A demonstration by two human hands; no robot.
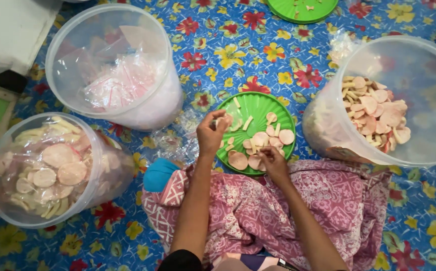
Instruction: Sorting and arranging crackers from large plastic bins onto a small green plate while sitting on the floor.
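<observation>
So we've got our left hand (211,134) raised at the left edge of the green plate (256,106) mid-frame, grip pinched shut on a few pale cracker pieces (223,121). Our right hand (273,161) is down on the plate's lower edge, fingertips on the round pinkish crackers (261,139); can't tell if that grip has actually got 1. Around us: 3 clear plastic buckets, 1 of bagged crackers (47,173) lower left, 1 of empty bags (112,75) upper left, 1 of loose crackers (378,113) right. All on a floral floor mat (238,45).
</observation>
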